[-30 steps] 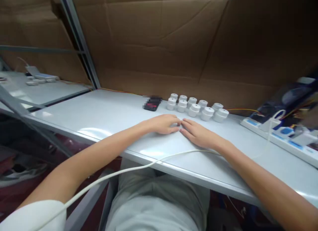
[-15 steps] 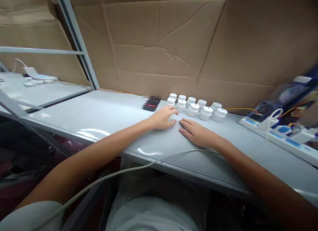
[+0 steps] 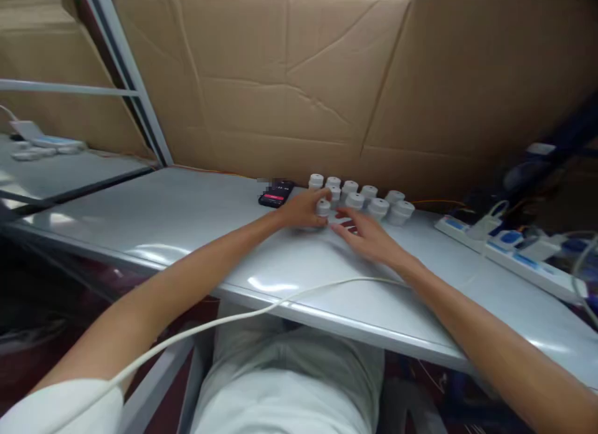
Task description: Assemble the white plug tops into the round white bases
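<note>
Several small white round devices stand in two rows near the cardboard at the back, among them one at the right end [image 3: 400,213]. My left hand [image 3: 306,208] has its fingers and thumb around a white device [image 3: 322,208] at the front left of the group. Just right of it, my right hand [image 3: 365,233] holds nothing, its fingers apart and close to the front row. A black phone [image 3: 276,193] with a lit screen lies to the left of the devices.
A white power strip [image 3: 511,259] with plugs lies at the right. A pale cable [image 3: 261,311] crosses the table's front edge [image 3: 364,331]. Metal shelf posts [image 3: 126,73] rise at the left, beside another shelf holding white items [image 3: 49,149]. Cardboard [image 3: 280,110] stands behind.
My left hand has closed around a white device, which now stands nearer the front edge. My right hand's fingers have lifted and spread. The view has shifted slightly.
</note>
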Available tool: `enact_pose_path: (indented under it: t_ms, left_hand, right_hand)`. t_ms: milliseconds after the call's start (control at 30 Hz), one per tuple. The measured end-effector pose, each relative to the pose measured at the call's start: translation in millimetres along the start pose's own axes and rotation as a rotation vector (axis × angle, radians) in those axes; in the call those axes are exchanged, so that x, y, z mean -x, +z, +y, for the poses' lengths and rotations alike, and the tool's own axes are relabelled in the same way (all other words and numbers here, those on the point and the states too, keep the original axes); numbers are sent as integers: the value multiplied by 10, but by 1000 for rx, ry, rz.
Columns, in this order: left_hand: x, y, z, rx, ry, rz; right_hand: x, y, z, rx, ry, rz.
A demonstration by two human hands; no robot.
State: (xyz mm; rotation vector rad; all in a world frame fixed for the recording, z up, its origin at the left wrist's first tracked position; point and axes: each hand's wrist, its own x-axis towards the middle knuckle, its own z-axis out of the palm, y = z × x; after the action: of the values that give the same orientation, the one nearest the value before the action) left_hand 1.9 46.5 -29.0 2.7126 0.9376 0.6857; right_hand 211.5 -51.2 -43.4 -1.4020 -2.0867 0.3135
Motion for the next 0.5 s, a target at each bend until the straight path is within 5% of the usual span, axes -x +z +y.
enact_pose_path:
  t_ms: [200, 367, 500]
  left_hand:
    - [157, 153, 418, 316, 289, 30]
    - [176, 190, 588, 264, 166, 191]
    - [195, 165, 590, 48, 227, 163]
  right_hand:
    - [-40, -23, -75, -150, 54, 148]
    - [-87, -44, -122, -706, 353, 211]
    - [-77, -99, -210, -981, 531, 121]
